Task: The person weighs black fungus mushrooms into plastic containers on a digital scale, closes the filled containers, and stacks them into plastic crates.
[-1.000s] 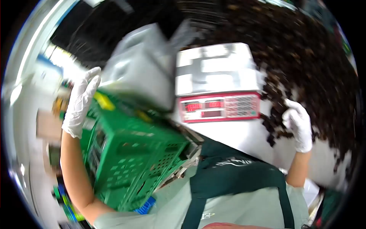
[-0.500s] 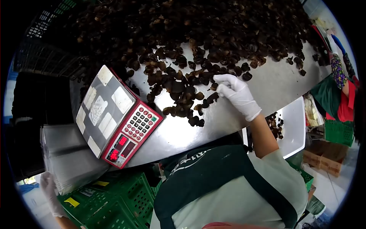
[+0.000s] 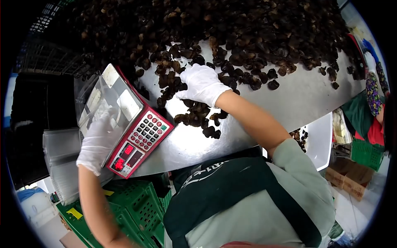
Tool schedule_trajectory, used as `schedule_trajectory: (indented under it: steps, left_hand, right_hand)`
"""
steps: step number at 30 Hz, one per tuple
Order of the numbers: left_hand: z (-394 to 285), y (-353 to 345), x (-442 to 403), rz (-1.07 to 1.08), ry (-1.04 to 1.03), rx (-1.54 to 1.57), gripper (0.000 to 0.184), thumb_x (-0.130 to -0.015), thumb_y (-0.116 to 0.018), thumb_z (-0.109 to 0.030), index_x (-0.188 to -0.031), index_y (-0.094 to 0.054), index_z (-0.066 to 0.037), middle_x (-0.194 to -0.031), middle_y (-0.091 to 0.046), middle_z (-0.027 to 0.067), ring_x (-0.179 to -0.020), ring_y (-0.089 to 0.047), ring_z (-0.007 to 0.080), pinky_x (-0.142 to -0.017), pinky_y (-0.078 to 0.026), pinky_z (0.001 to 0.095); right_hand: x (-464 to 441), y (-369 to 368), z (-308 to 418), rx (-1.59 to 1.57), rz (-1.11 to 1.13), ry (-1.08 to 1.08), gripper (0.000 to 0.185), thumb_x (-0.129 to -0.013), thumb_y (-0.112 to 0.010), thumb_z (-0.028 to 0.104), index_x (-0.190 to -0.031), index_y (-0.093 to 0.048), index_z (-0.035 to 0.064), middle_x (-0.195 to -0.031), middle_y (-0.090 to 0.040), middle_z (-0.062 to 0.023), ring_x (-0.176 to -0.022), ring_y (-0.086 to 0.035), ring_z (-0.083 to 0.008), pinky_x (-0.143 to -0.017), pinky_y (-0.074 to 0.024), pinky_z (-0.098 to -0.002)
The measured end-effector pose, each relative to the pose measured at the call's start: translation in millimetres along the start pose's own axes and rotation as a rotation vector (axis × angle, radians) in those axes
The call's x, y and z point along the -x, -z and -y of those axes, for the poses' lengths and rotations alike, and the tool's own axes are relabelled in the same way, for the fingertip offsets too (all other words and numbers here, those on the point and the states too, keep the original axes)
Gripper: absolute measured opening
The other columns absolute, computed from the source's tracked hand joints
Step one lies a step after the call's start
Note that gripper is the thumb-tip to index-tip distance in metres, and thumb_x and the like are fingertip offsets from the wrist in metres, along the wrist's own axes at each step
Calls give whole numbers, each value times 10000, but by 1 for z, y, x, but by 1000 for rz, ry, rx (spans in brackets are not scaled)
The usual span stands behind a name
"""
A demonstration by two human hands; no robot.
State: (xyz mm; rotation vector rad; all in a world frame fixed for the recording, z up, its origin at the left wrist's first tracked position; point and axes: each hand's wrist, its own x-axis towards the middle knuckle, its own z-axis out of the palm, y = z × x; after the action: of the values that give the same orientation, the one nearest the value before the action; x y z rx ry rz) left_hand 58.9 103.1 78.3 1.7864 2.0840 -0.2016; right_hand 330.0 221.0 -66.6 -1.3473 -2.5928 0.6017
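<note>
My white-gloved left hand is over the plate of the red electronic scale. Its fingers are closed on a clear plastic tray, which is hard to make out against the plate. Similar clear trays stand stacked beside the scale. On the steel table, my gloved right hand curls its fingers round some dark wood ear mushrooms in a loose group; its fingertips are partly hidden. The scale's red digits are lit but blurred.
A large heap of wood ear mushrooms covers the far side of the table. At right stands a white tub with mushroom bits in it. Green crates stand below the scale. Another person's patterned sleeve shows at far right.
My left hand has come up from the lower left to the scale, now with a clear tray. My right hand has moved left across the mushrooms, nearer the scale.
</note>
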Motion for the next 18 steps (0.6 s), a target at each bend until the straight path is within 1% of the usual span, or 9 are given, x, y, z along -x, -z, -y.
schedule_trajectory:
  steps: [2, 4, 5, 6, 8, 9, 12, 16, 18]
  left_hand:
    - [-21, -9, 8, -58, 7, 29, 470, -933, -665, -192, -1383, -583, -83, -814, -629, 139, -761, -638, 258, -747, -512, 406]
    - [-34, -21, 17, -460, 88, 20, 482, -962, -657, -241, -1420, -567, -120, -918, -658, 139, -817, -654, 252, -783, -524, 384]
    - [-47, -21, 26, -512, 102, 124, 483, -997, -625, -273, -1434, -544, -83, -1086, -672, 163, -928, -670, 264, -872, -527, 370]
    - [-42, -41, 26, -743, -60, 188, 454, -995, -611, -169, -1421, -539, -32, -1197, -655, 170, -1068, -650, 299, -965, -502, 381]
    - [-45, -71, 32, -955, -100, 333, 448, -959, -618, -53, -1400, -556, -7, -1276, -622, 190, -1179, -596, 326, -1021, -468, 408]
    - [-40, -81, 38, -956, -170, 169, 477, -915, -630, 27, -1386, -582, -26, -1303, -602, 194, -1222, -565, 326, -1040, -452, 407]
    - [-35, -111, 47, -931, -152, 199, 458, -889, -655, 40, -1341, -619, -23, -1307, -600, 195, -1216, -564, 332, -1027, -453, 417]
    - [-39, -148, 45, -1002, -506, 217, 559, -773, -605, 186, -1296, -640, -9, -1165, -659, 192, -1056, -632, 335, -904, -506, 403]
    - [-42, -162, 32, -863, -682, 439, 554, -721, -648, 187, -1228, -679, -34, -1035, -671, 160, -849, -672, 316, -723, -549, 379]
  right_hand:
    - [-5, -15, -4, -18, -63, 106, 291, -807, -777, 409, -873, -753, 127, -948, -697, -91, -994, -653, -301, -851, -533, -430]
    - [-7, -21, -11, -89, -91, 112, 250, -811, -775, 373, -865, -749, 130, -968, -693, -79, -1003, -643, -297, -852, -521, -428]
    - [-5, -22, -15, -156, -122, 116, 209, -815, -772, 337, -857, -746, 134, -987, -689, -68, -1013, -634, -293, -852, -510, -425]
    - [0, -15, -16, -243, -145, 40, 132, -817, -777, 251, -847, -740, 128, -1011, -674, -45, -1035, -625, -246, -890, -501, -387]
    - [8, -16, -26, -798, -276, -36, 89, -840, -770, 180, -852, -733, 100, -1025, -675, -23, -1048, -626, -182, -920, -501, -337]
    - [9, -13, -32, -1089, -351, 39, 95, -887, -754, 148, -873, -715, 62, -1114, -688, -29, -1072, -616, -144, -959, -493, -291]
    - [42, 24, -42, -1448, -407, -196, 144, -1013, -621, 190, -1013, -673, 57, -1132, -724, -84, -941, -679, -178, -929, -530, -299]
    - [115, 54, -76, -1367, -667, -575, 150, -1004, -639, 241, -1051, -661, 100, -964, -712, -28, -816, -668, -117, -719, -519, -246]
    - [173, 63, -108, -1150, -731, -609, 143, -993, -658, 244, -1042, -654, 110, -914, -692, -14, -764, -641, -93, -680, -486, -226]
